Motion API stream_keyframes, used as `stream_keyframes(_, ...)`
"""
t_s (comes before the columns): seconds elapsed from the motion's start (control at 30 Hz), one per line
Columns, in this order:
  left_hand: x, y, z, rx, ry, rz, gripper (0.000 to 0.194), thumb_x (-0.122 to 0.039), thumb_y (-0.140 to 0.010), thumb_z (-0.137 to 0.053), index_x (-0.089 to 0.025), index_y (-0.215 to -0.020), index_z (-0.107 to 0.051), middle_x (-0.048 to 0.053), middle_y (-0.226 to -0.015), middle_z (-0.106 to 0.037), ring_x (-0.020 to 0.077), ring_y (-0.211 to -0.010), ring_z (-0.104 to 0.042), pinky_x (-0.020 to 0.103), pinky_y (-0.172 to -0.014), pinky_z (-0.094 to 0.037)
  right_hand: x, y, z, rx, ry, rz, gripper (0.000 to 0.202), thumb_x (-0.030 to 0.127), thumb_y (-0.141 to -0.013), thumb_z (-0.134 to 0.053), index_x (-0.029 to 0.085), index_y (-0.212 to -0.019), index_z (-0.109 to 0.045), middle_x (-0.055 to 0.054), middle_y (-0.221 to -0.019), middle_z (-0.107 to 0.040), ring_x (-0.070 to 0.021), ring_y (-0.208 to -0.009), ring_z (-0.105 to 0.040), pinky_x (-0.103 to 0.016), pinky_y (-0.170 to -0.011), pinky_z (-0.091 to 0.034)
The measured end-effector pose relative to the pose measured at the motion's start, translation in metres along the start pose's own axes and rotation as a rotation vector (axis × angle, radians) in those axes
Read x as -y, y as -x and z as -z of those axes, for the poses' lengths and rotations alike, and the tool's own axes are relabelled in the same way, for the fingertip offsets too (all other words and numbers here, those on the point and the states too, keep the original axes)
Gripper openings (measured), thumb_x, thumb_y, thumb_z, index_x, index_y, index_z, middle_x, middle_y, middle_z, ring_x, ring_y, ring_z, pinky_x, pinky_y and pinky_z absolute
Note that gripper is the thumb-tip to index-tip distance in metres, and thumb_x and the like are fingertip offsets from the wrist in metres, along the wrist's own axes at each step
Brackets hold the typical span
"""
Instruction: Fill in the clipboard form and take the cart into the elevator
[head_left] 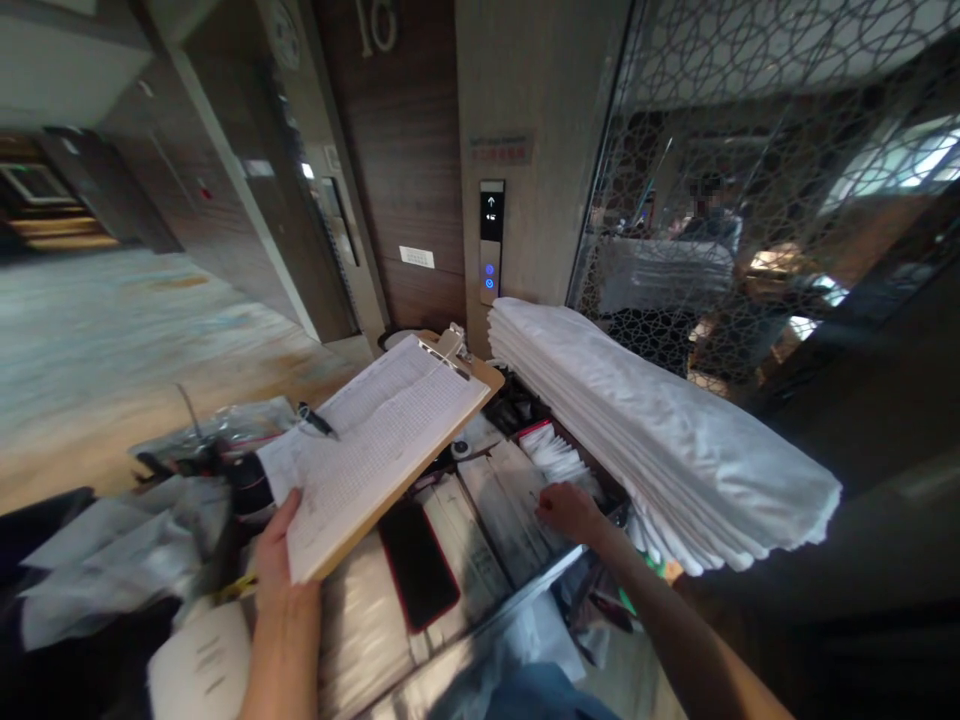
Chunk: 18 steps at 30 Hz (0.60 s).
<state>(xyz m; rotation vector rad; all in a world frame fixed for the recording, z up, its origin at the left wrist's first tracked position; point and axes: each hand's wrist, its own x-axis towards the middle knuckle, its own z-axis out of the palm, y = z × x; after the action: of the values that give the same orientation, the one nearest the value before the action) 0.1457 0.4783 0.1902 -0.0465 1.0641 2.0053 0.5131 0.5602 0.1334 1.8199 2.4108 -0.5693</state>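
Hallway lift panel (491,241) faces a cluttered cart top (480,520).

A cart top (480,600) carries a stack of folded white linens (652,430), a dark phone (418,563), paper packets (555,455) and crumpled plastic bags (120,540).

Clipboard (420,470): matt brown board, shiny metal clip (448,352) at its 1 o'clock corner, gridded white paper sheet (375,440) on top. At 3 o'clock of it, stacked linens (660,430): white cloth, soft and matt; at 6 o'clock a phone (418,563), glossy black face. Wall panel (409,150) at 12 o'clock: dark wood grain, beside a smooth metal call plate (491,242).
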Motion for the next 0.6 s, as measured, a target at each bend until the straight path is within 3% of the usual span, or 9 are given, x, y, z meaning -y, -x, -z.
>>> stream_keyframes(0.13, 0.001, 0.0, 0.001, 0.009, 0.012, 0.023, 0.042, -0.006, -0.091, -0.044, -0.005, -0.129, -0.059, 0.005, -0.075, -0.076, 0.0151, -0.061, -0.072, 0.022, -0.072, -0.062, 0.001, -0.003, -0.022, -0.22, -0.06, 0.089, 0.047, 0.031, -0.092, -0.06, 0.012, -0.135, -0.057, -0.018, -0.139, -0.054, -0.0279, -0.131, -0.051, -0.041, -0.111, -0.041)
stream_keyframes(0.2, 0.001, -0.003, 0.004, 0.012, 0.023, 0.012, 0.041, -0.006, -0.09, -0.045, -0.005, -0.128, -0.06, 0.005, -0.075, -0.077, 0.0147, -0.061, -0.072, 0.022, -0.072, -0.062, 0.009, -0.004, -0.034, -0.216, -0.068, 0.108, 0.059, 0.034, -0.096, -0.053, 0.008, -0.148, -0.042, -0.022, -0.15, -0.042, -0.0299, -0.141, -0.041, -0.045, -0.117, -0.035)
stream_keyframes(0.37, 0.002, -0.008, 0.01, -0.021, 0.028, -0.008, 0.026, -0.005, -0.091, -0.044, -0.003, -0.103, -0.067, 0.006, -0.071, -0.075, 0.0134, -0.055, -0.07, 0.015, -0.052, -0.057, 0.047, 0.003, -0.06, -0.119, 0.008, 0.017, 0.081, 0.051, -0.095, -0.049, 0.01, -0.158, -0.019, -0.024, -0.161, -0.017, -0.0449, -0.144, -0.03, -0.064, -0.103, -0.043)
stream_keyframes(0.5, 0.003, -0.006, 0.009, -0.002, 0.042, 0.001, 0.025, -0.005, -0.092, -0.043, -0.005, -0.097, -0.068, 0.004, -0.068, -0.075, 0.0126, -0.052, -0.069, 0.015, -0.05, -0.056, 0.064, 0.01, -0.064, -0.136, 0.093, -0.017, 0.083, 0.047, -0.093, -0.052, 0.01, -0.158, -0.018, -0.022, -0.162, -0.014, -0.0459, -0.144, -0.029, -0.065, -0.102, -0.044)
stream_keyframes(0.6, 0.002, -0.004, 0.007, -0.004, 0.046, 0.02, 0.026, -0.008, -0.091, -0.045, -0.004, -0.104, -0.067, 0.005, -0.068, -0.075, 0.0142, -0.056, -0.071, 0.016, -0.055, -0.058, 0.061, 0.009, -0.062, -0.153, 0.158, -0.041, 0.083, 0.046, -0.093, -0.05, 0.01, -0.159, -0.015, -0.021, -0.163, -0.008, -0.0468, -0.145, -0.025, -0.066, -0.101, -0.044)
